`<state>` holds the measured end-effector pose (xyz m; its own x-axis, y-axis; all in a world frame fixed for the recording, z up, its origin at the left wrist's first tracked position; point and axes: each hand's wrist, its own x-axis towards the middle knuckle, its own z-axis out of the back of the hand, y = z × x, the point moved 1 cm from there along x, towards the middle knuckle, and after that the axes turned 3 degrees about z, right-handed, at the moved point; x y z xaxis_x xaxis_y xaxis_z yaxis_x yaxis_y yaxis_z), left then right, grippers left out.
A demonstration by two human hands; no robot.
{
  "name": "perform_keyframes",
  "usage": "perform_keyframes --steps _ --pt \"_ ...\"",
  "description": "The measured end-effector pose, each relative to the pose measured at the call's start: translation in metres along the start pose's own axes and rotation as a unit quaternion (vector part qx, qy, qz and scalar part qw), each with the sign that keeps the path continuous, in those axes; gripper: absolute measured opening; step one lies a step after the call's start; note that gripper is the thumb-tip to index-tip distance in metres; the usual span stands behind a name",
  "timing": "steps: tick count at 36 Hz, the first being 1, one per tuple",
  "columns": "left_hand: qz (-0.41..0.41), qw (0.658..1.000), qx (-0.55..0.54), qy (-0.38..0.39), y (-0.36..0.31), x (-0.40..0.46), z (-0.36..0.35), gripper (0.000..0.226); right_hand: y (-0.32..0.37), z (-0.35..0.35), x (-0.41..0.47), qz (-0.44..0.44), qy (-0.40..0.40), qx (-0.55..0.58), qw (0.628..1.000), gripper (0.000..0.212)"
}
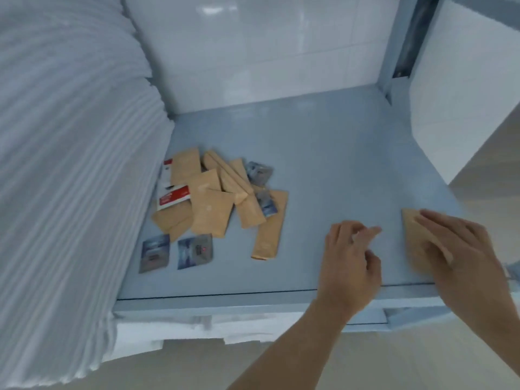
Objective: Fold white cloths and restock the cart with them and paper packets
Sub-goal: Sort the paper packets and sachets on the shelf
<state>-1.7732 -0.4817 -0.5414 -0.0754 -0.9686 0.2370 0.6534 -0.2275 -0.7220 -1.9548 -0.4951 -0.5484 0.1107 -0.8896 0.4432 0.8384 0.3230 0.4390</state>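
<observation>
A: White tiles are backing the scene, and a pale blue cart shelf [323, 164] is filling the middle. What is sitting at the far left?

B: Folded white cloths [64, 164] are standing in a tall stack against the shelf's left edge, and more white cloth is showing on the level below the front lip.

A: And beside the stack?

B: Brown paper packets [212, 212] are lying in a loose, overlapping heap, just beside the cloths. Red-and-white sachets [174, 197] are poking out at the heap's left, and small blue sachets [194, 250] are lying in front of it and at its right.

A: What are the hands doing?

B: The left hand [350, 263] is hovering over bare shelf right of the heap, fingers loosely curled, forefinger pointing out, holding nothing. The right hand [461, 249] is resting flat, fingers straight, on one brown packet [416, 243] near the front right corner, well apart from the heap.

A: How far along is the job looking?

B: Judging by the stack, most folding is looking done. The packets are looking only partly dealt with: one is being laid apart, the rest are waiting unsorted.
</observation>
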Motion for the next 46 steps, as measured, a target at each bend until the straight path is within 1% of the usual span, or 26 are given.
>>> perform_keyframes --steps 2,4,6,8,10,12,13,15,18,22,27,30,32,34,35,37,38,39,42,43,45,46 --pt "0.005 0.995 0.058 -0.077 0.013 -0.004 0.024 0.038 0.021 -0.012 0.004 0.014 -0.002 0.017 1.0 0.043" --pt "0.017 0.981 0.125 -0.146 0.034 -0.004 0.058 0.03 0.048 -0.024 0.005 0.024 0.001 0.028 0.999 0.042" --pt "0.065 0.961 0.197 -0.185 0.06 -0.001 0.091 0.028 0.077 -0.037 0.004 0.039 0.016 0.04 0.998 0.041" --pt "0.158 0.939 0.243 -0.182 0.086 0.001 0.12 0.038 0.105 -0.05 0.003 0.041 0.047 0.056 0.996 0.036" --pt "0.243 0.925 0.25 -0.152 0.111 0.0 0.139 0.053 0.131 -0.063 0.002 0.042 0.087 0.07 0.993 0.038" --pt "0.277 0.917 0.251 -0.141 0.132 -0.003 0.15 0.064 0.153 -0.076 0.001 0.051 0.133 0.08 0.987 0.045" --pt "0.287 0.916 0.246 -0.136 0.141 -0.005 0.154 0.066 0.162 -0.082 0.002 0.062 0.151 0.079 0.983 0.046" --pt "0.301 0.917 0.233 -0.12 0.151 -0.007 0.156 0.063 0.177 -0.094 0.006 0.087 0.176 0.07 0.978 0.044" --pt "0.293 0.922 0.221 -0.125 0.158 -0.011 0.156 0.057 0.193 -0.11 0.014 0.105 0.192 0.058 0.974 0.039" --pt "0.236 0.932 0.209 -0.18 0.156 -0.015 0.164 0.037 0.198 -0.123 0.014 0.092 0.177 0.036 0.979 0.027" --pt "0.196 0.945 0.2 -0.17 0.156 -0.018 0.182 0.024 0.188 -0.135 0.001 0.117 0.128 0.048 0.984 0.036" --pt "0.2 0.947 0.176 -0.18 0.157 -0.019 0.188 0.029 0.187 -0.138 0.001 0.118 0.116 0.048 0.985 0.04" --pt "0.191 0.949 0.171 -0.182 0.16 -0.021 0.189 0.029 0.186 -0.138 0.001 0.119 0.111 0.048 0.986 0.038" --pt "0.152 0.953 0.185 -0.184 0.165 -0.025 0.188 0.026 0.188 -0.137 0.002 0.113 0.098 0.057 0.987 0.028" --pt "0.126 0.954 0.202 -0.183 0.167 -0.028 0.186 0.026 0.19 -0.135 0.004 0.104 0.093 0.061 0.988 0.027" --pt "0.086 0.952 0.242 -0.166 0.171 -0.033 0.182 0.034 0.195 -0.134 0.011 0.09 0.077 0.074 0.99 0.029" --pt "0.078 0.951 0.257 -0.151 0.174 -0.035 0.181 0.04 0.199 -0.134 0.017 0.088 0.061 0.085 0.991 0.024" --pt "0.076 0.95 0.269 -0.141 0.176 -0.036 0.179 0.043 0.204 -0.135 0.024 0.084 0.047 0.1 0.99 0.019" --pt "0.082 0.948 0.276 -0.136 0.18 -0.034 0.178 0.043 0.225 -0.141 0.053 0.046 0.019 0.169 0.984 0.036" --pt "0.086 0.948 0.276 -0.132 0.179 -0.033 0.178 0.042 0.232 -0.145 0.062 0.031 0.013 0.187 0.982 0.035" --pt "0.094 0.95 0.272 -0.12 0.179 -0.031 0.177 0.039 0.247 -0.153 0.079 0.003 0.021 0.212 0.977 0.03" --pt "0.096 0.952 0.269 -0.112 0.18 -0.031 0.177 0.037 0.252 -0.158 0.087 -0.008 0.039 0.221 0.975 0.03"
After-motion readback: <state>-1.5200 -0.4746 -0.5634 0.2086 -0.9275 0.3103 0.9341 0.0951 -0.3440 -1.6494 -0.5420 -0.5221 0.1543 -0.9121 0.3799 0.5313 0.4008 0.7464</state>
